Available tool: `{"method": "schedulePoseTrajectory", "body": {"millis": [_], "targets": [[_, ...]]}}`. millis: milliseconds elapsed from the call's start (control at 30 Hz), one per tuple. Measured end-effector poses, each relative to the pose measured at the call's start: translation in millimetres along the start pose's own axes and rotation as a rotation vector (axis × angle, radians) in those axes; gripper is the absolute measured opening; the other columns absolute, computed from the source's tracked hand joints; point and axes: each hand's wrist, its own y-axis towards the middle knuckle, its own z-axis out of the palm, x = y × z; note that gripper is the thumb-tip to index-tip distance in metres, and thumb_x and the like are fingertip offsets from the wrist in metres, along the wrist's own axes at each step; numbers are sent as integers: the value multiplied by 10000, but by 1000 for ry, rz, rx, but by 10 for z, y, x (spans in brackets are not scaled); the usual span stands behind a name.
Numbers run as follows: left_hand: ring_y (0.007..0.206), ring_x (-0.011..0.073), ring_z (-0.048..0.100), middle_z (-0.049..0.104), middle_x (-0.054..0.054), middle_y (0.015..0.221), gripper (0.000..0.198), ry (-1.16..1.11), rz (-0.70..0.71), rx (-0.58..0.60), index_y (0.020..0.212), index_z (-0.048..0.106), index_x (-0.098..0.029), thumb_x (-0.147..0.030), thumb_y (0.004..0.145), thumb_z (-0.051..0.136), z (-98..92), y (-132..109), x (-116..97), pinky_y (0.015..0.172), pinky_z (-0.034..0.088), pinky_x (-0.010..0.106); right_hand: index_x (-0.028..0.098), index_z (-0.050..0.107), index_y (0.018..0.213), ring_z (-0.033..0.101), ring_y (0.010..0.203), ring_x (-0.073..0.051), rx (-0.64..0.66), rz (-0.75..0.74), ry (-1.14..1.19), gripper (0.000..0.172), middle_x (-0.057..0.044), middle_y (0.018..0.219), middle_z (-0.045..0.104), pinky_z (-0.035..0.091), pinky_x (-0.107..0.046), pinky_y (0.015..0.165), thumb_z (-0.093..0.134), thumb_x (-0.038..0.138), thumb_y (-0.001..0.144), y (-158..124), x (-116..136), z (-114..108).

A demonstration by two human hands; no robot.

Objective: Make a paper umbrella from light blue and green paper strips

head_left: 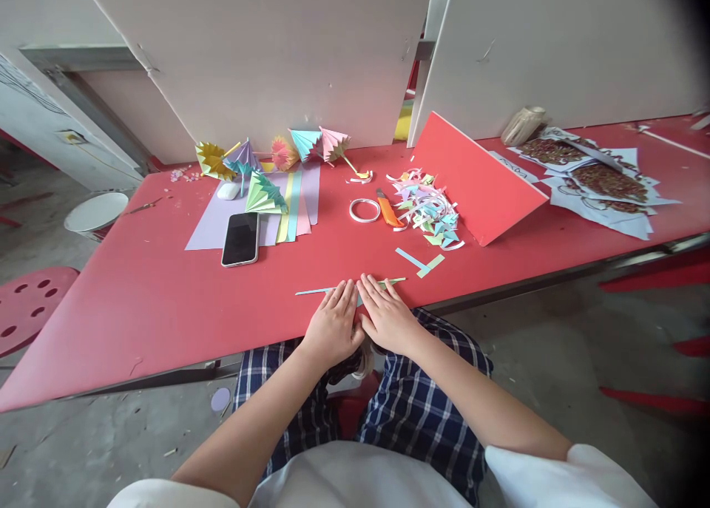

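Observation:
Near the front edge of the red table [233, 301], my left hand [334, 324] and my right hand [387, 316] lie flat, side by side, fingers stretched forward. Both press on narrow folded paper. A thin blue paper end [311, 292] sticks out left of my left fingers, and a thin green end [397, 279] pokes out beyond my right ones. My palms hide the middle, so I cannot tell whether it is one piece. Just beyond my right hand, a blue strip [410, 259] meets a green strip [431, 265] in a T shape.
Behind my hands are a tape roll [364, 211], an orange utility knife [389, 211] and a heap of paper scraps [433, 212] against a leaning red board [471, 175]. A phone [240, 239], coloured sheets [208, 231], a white mouse [228, 191] and several paper umbrellas [265, 195] sit left.

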Motion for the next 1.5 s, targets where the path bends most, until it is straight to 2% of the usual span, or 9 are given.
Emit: {"method": "schedulePoseTrajectory", "body": {"millis": [500,700,900,1033,1233,1500], "targets": [[1283,270,258,310,167,1382,597,-1,-29,52,1309,319,-10,-268,774,383,-75,-122,-129,1049,245,393,59,222,1360,172,1317,-209,-2,-11,24,565,-115,1425,212,149,-449,1078,314,284,850,-178,47,-32],[1283,258,263,342,162,1367,597,7,-46,38,1305,330,-27,-316,785,373,-144,10,-96,1064,195,418,52,242,1352,188,1312,-225,30,-25,56,555,-130,1415,233,162,-471,1069,302,292,855,-172,41,-80],[1291,271,234,292,190,1381,640,-7,-52,85,1310,310,-1,-404,813,342,-58,108,-51,1055,215,414,31,264,1340,177,1315,-214,63,-29,77,554,-133,1411,238,147,-464,1078,315,231,826,-156,27,-138],[1291,266,236,299,188,1378,627,-27,-49,109,1311,307,-2,-399,826,326,-56,106,-34,1054,218,409,69,246,1353,214,1304,-176,120,-9,143,536,-109,1409,259,193,-432,1072,256,192,831,-38,-79,-199],[1290,260,241,312,183,1373,602,-32,-54,92,1306,312,1,-356,821,330,-63,117,-35,1061,205,407,33,240,1349,156,1318,-196,55,30,56,540,-140,1422,204,172,-425,1076,251,228,846,158,-141,-97],[1293,259,235,308,180,1377,591,-22,-63,74,1301,311,-2,-325,808,353,-45,78,-61,1061,209,406,26,218,1355,138,1323,-204,5,5,-54,564,-143,1432,176,162,-404,1081,291,220,831,101,-96,-11]]}}
